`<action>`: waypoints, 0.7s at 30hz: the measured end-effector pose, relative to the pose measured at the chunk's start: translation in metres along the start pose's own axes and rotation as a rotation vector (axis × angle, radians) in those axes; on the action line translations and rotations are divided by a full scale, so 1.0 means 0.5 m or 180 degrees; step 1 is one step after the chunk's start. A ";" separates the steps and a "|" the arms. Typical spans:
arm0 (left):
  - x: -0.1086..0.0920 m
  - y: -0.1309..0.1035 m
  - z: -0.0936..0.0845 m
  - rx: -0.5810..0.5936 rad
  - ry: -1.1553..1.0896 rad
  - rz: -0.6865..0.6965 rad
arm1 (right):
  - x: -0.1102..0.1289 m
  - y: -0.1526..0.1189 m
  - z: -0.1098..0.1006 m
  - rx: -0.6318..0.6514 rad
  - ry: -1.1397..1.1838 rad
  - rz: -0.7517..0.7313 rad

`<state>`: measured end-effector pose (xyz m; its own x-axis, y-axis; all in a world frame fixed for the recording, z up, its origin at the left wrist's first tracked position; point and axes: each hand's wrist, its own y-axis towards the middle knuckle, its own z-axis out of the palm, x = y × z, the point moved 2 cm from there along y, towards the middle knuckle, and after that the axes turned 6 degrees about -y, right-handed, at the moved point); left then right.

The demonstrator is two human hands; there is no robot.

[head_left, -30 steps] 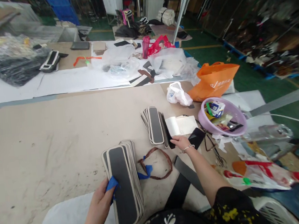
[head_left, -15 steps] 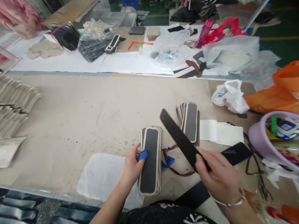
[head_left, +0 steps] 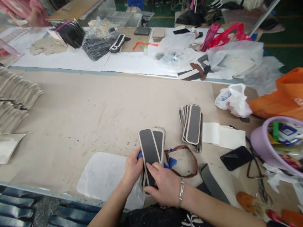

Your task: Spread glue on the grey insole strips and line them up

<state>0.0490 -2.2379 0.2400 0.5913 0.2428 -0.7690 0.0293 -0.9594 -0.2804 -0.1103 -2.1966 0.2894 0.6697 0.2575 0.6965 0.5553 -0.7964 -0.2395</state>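
A grey rounded panel with a cream border (head_left: 148, 142) lies slanted across a small stack of similar panels (head_left: 159, 137). My left hand (head_left: 133, 167) grips its left edge, with a bit of blue wrap showing at the fingers. Over the lower part of the top panel, my right hand (head_left: 165, 185) holds it, fingers on its face and thumb near the bottom end. To the right is a second fanned stack of panels (head_left: 194, 123). A brown band loop (head_left: 195, 164) with blue pieces sits beside my right hand. A long dark strip (head_left: 213, 184) lies near my right forearm.
A black phone (head_left: 236, 157), eyeglasses and a purple basin (head_left: 261, 142) of odds and ends are on the right, with an orange bag (head_left: 299, 94) behind. Piles of cream pieces (head_left: 6, 84) stand far left. A translucent sheet (head_left: 101, 173) lies left of my hands. Someone in pink stands across.
My right hand has let go of the dark strip, which now lies on the table, and has moved left onto the top panel. That panel has turned so the ones beneath show at its right.
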 end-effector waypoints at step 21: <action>0.180 -0.020 -0.203 0.0181 0.2477 -0.1196 | -0.148 0.015 0.131 -0.1181 0.1384 0.0976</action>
<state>0.1838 -2.2211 0.2318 0.9346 0.3553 -0.0137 0.3053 -0.8216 -0.4815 -0.1235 -2.1858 0.1917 0.4667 -0.1947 0.8627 0.1112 -0.9548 -0.2757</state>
